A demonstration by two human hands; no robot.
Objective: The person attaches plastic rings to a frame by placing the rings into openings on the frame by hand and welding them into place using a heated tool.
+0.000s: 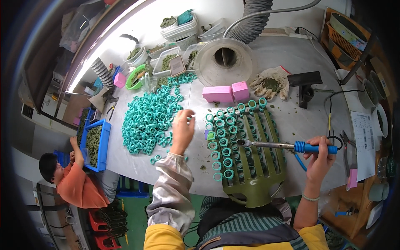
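My right hand grips the blue handle of a soldering-iron-like tool; its dark tip rests over an olive-green slotted rack. Rows of small teal rings sit along the rack's strips. Between the rack and a large heap of loose teal rings, my left hand is raised with fingers curled; whatever may be in its fingertips is too small to make out. Two pink blocks lie behind the rack.
A funnel hood, a stained glove and a black metal fixture stand at the back, near several tubs. At left, a co-worker in orange reaches by a blue tray. Pliers lie right.
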